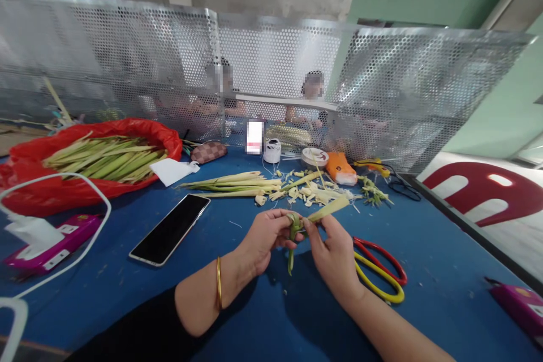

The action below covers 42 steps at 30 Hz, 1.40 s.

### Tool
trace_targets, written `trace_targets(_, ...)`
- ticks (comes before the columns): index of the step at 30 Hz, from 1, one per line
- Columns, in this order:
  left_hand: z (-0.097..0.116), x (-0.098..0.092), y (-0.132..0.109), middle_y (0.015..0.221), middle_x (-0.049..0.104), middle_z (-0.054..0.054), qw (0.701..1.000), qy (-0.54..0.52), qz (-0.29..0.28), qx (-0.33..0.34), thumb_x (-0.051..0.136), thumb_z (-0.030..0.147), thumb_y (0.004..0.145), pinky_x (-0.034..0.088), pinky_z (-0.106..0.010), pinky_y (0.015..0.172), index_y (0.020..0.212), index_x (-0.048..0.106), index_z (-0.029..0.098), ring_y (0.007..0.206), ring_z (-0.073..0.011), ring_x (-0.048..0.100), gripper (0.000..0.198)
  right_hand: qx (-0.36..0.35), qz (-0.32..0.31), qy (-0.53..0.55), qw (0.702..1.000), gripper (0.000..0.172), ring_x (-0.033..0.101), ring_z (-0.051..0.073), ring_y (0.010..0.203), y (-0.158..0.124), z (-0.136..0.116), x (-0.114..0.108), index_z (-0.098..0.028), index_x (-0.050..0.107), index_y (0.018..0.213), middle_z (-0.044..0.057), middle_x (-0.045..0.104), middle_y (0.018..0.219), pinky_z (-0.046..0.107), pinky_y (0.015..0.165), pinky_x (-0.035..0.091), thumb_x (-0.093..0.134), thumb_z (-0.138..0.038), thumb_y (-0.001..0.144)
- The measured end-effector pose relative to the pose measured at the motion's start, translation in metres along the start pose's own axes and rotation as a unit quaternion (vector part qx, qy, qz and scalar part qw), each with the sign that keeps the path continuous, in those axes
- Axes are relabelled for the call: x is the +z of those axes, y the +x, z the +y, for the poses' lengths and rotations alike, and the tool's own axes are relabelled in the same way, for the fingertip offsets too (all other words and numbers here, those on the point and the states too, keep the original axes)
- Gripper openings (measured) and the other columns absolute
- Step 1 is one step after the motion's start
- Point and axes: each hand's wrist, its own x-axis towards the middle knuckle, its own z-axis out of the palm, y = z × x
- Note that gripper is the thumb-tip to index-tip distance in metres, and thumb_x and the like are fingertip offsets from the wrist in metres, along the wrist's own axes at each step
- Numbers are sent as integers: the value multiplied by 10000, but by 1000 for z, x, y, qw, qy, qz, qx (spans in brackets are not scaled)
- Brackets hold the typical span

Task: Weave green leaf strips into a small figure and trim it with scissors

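1. Perforated metal panels (280,51) stand behind your blue desk (254,322).
2. Your folded green leaf (294,228) is held over the desk, between your two hands, with a narrow tail dropping below it.
3. Your left grip (263,236) pinches that fold from its left side, thumb on top.
4. Your right grip (335,250) pinches at the fold's right edge, at the base of a pale leaf strip (328,210); you cannot tell from this view whether strip and fold are one piece.
5. Note the strip's line: its long axis slants away from you and rightward, its free end out past your right knuckles. So your right hand is nearer to the strip, your left to the fold.
6. Just right of your right hand lie red and yellow loop handles (399,296); what they belong to is hidden.
7. Beyond your hands lie pale scraps (314,194) and a bundle of strips (237,184); to your left, a phone (169,230).
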Motion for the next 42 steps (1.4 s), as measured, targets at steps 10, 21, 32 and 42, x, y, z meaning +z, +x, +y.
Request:
trace_targets(10, -2, 0, 1, 662, 620, -17, 999, -27, -36, 15, 618, 159, 695, 394, -178, 439, 843, 642, 129, 544, -103, 589, 153, 159, -47, 169, 972, 277, 583, 172, 537, 5, -7, 4, -209, 531, 729, 6, 596, 610, 291, 528, 461, 512, -430, 895)
trace_targets(21, -6, 0, 1, 657, 583, 26, 994, 49, -4, 98, 753, 266, 660, 371, -186, 517, 822, 627, 155, 555, -72, 500, 233, 337, -75, 388, 854, 370, 527, 124, 473, 10, -12, 3, -179, 565, 653, -28, 577, 541, 259, 481, 457, 754, -497, 647)
trace_targets(32, 1, 1, -2, 836, 645, -4, 980, 119, -36, 153, 677, 293, 760, 458, -233, 746, 890, 647, 175, 776, -125, 580, 178, 399, -41, 432, 808, 371, 506, 73, 389, 10, -13, 2, -165, 562, 626, -28, 619, 532, 192, 392, 419, 790, -457, 610)
trace_targets(42, 5, -3, 6, 824, 695, -36, 993, 59, 32, 95, 720, 129, 639, 519, -231, 670, 893, 697, 133, 703, -123, 621, 255, 254, -125, 177, 943, 298, 549, 145, 410, 12, 3, 5, -204, 532, 698, -17, 586, 491, 245, 414, 408, 602, -477, 794)
